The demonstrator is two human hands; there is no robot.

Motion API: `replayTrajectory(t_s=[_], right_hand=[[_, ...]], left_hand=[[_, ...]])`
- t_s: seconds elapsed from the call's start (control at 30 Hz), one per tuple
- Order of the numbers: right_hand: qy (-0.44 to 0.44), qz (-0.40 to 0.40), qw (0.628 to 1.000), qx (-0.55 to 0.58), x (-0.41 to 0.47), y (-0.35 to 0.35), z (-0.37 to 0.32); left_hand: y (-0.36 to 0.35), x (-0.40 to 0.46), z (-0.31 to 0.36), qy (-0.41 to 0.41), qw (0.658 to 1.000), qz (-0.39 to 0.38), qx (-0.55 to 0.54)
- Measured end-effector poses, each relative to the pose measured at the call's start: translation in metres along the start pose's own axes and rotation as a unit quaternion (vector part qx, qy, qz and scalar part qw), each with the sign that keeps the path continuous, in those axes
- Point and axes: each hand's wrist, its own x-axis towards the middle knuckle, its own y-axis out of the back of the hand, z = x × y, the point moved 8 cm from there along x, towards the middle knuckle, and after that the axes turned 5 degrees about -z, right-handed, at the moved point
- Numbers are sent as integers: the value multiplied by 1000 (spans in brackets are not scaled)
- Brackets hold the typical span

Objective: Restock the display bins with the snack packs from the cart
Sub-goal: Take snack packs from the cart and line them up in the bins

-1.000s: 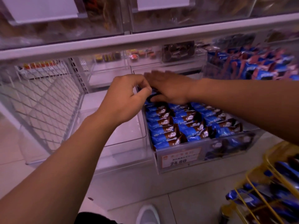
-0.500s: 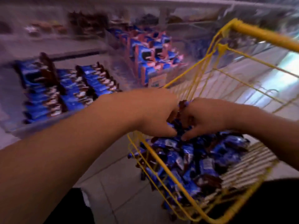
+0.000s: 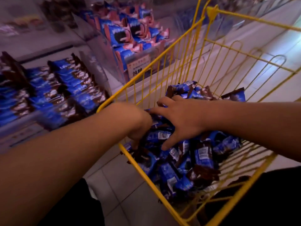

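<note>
Both hands dig into the heap of blue snack packs point(image 3: 187, 162) in the yellow wire cart point(image 3: 164, 66): the right hand point(image 3: 180, 118) spreads flat on them, the left hand's point(image 3: 138, 126) grip is hidden, so a hasty scoop risks dropping slippery packs through the wires before they reach the display bin point(image 3: 53, 93).

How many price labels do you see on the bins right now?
1. A pale paper price label sits on the front of the clear plastic bin of blue-and-pink packs, just behind the yellow wire cart. Others may be out of frame.
</note>
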Motion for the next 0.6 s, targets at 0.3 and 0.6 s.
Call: replayTrajectory(t_s=[0.3,0.6], right_hand=[[45,-20,991,-121,15,7,-31],[50,-48,985,-156,12,15,-21]], left_hand=[[-16,-11,-12,12,998,-20,66],[-34,20,20,-33,966,-86,241]])
